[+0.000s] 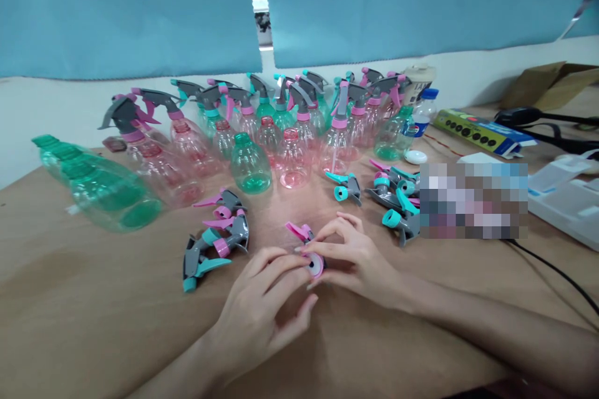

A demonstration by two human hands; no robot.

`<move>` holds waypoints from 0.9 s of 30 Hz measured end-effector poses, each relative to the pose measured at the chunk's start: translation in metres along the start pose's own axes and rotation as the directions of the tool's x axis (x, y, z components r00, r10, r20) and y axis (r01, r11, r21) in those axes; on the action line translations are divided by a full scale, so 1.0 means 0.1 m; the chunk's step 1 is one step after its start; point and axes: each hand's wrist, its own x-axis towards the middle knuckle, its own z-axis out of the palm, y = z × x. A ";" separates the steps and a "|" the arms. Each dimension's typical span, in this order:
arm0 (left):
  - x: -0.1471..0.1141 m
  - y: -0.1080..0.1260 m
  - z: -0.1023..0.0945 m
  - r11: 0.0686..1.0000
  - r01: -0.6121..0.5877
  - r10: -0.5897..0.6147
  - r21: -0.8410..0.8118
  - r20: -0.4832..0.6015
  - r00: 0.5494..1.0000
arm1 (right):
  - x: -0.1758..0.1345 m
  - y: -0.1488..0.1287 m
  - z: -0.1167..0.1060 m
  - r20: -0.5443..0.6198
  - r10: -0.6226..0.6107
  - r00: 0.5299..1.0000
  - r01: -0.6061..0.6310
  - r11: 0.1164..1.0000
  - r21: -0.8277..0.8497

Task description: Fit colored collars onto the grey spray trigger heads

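Observation:
Low over the table in front of me is a grey trigger spray head with pink parts [317, 265], its round pink collar and white inside facing me. My right hand [358, 257] has its fingers and thumb closed around the collar. The fingertips of my left hand [269, 299] touch the collar's opening from the left, while its thumb is held apart below. To the left lie several loose spray heads [225, 238] in grey, pink and turquoise. More loose spray heads [395, 199] are heaped beyond my right hand.
Clear pink bottles [294, 165] and green bottles [244, 165] stand behind, many topped with spray heads. Green bottles [105, 184] lean or lie at left. A blue-capped bottle [423, 113], yellow-blue box [482, 131], white plastic case [568, 199] and black cable [556, 271] are on the right.

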 end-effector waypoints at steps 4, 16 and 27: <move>0.00 -0.01 0.02 0.997 -0.013 0.014 0.073 -0.017 1.000 | 0.00 0.00 -0.01 0.024 -0.006 1.000 0.006 1.000 0.006; 0.03 0.01 0.03 0.986 -0.030 0.034 0.161 -0.023 0.999 | -0.01 0.02 0.01 0.052 0.054 0.997 -0.058 0.995 0.077; 0.03 0.02 0.08 0.985 -0.001 0.009 0.173 -0.045 0.999 | 0.00 0.01 0.02 0.058 0.036 0.998 -0.039 0.998 0.051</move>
